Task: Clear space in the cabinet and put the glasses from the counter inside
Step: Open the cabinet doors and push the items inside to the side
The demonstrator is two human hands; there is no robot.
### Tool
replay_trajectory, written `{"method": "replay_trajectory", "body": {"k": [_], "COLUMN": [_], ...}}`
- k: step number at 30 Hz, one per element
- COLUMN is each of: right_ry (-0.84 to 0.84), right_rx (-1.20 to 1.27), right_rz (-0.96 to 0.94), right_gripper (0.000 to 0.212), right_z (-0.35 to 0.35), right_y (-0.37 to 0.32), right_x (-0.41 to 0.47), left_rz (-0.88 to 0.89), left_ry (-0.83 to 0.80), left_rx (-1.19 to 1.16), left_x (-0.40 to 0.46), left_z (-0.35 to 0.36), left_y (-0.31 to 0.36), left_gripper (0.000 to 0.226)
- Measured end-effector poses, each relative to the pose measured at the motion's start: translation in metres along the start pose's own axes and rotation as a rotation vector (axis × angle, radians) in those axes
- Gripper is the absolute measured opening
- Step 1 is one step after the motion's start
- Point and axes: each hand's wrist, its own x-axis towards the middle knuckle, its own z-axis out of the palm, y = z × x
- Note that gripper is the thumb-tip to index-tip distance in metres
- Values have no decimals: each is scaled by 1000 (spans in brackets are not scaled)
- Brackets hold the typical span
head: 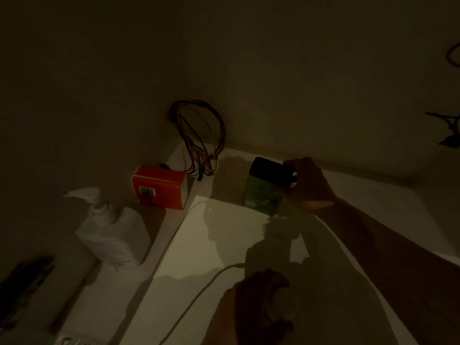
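Note:
The view is very dim, inside a white cabinet shelf [224, 245]. My right hand [308, 185] reaches in from the right and grips a green bottle with a black cap [263, 195], which stands near the back of the shelf. My left hand [251, 307] is at the bottom centre, wrapped around what looks like a clear glass [283, 305]. The glass is faint in the dark and partly hidden by my fingers.
An orange box [159, 186] stands at the back left, with a bundle of coloured wires [199, 138] hanging behind it. A white pump bottle [112, 235] stands further left. A thin white cord [199, 295] crosses the shelf. Dark objects [22, 290] lie at the bottom left.

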Motion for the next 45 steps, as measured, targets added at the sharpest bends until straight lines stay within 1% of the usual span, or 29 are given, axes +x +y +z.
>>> {"method": "replay_trajectory", "body": {"k": [1, 2, 3, 4, 6, 7, 8, 10, 11, 12, 14, 16, 17, 18, 19, 21, 23, 24, 25, 27, 33, 36, 39, 41, 42, 45], "right_ry": [3, 11, 24, 37, 58, 57, 49, 22, 8, 2, -16, -56, -71, -88, -100, -97, -78, -76, -81, -92, -89, -132, -153, -162, -164, -155], "right_rx": [23, 57, 105, 157, 241, 249, 238, 242, 240, 233, 276, 361, 373, 377, 396, 424, 424, 427, 437, 447, 402, 411, 419, 433, 422, 374], "right_rz": [9, 23, 32, 39, 38, 26, 3, -63, -97, -138, -217, -234, -239, -240, -233, -229, -247, -247, -239, -221, -216, -190, -206, -216, -219, -224], "right_gripper": [58, 58, 58, 58, 60, 62, 63, 57, 51, 47, 45, 48, 47, 44, 43, 40, 37, 36, 35, 39, 41, 47, 58, 62, 60, 56], "right_z": [0, 0, 0, 2, 7, 8, 8, 11, 13, 16, 26, 36, 42, 48, 54, 66, 77, 82, 86, 94, 107, 113, 120, 124, 126, 132], "right_y": [1, 1, -1, -3, -12, -19, -28, -51, -62, -74, -95, -110, -116, -122, -127, -136, -146, -150, -154, -159, -173, -179, -188, -196, -199, -203], "right_x": [-1, -3, -6, -10, -21, -27, -34, -46, -51, -56, -62, -64, -63, -62, -60, -57, -52, -50, -47, -43, -39, -35, -32, -30, -28, -24], "left_rz": [-34, -55, -75, -61, -30, -22, -27, -126, -166, -209, -248, -305, -317, -310, -298, -264, -268, -266, -296, -289, -290, -286, -293, -299, -291, -275], "left_ry": [-22, -91, -112, -69, 119, 219, 282, 398, 463, 477, 391, 293, 316, 382, 408, 352, 350, 339, 288, 235, 144, 147, 158, 160, 165, 218], "left_rx": [-9, -42, -69, -66, -89, -68, -68, -94, -52, 11, 59, 70, 121, 190, 292, 445, 433, 476, 576, 758, 1067, 1113, 1138, 1148, 1158, 1191], "left_x": [-2, -10, -23, -36, -62, -75, -88, -100, -104, -107, -114, -120, -124, -126, -128, -131, -132, -132, -132, -134, -130, -127, -125, -124, -123, -122], "left_z": [-7, -14, -22, -30, -47, -56, -65, -86, -98, -109, -127, -137, -140, -142, -144, -146, -153, -155, -159, -165, -174, -178, -179, -180, -181, -179], "left_y": [0, -2, -4, -7, -14, -15, -17, -16, -19, -23, -33, -48, -54, -61, -62, -62, -59, -57, -53, -50, -50, -49, -53, -58, -59, -60], "left_gripper": [75, 106, 129, 124, 72, 58, 53, 55, 53, 47, 34, 34, 40, 47, 51, 53, 60, 64, 63, 61, 59, 59, 63, 64, 60, 36]}}
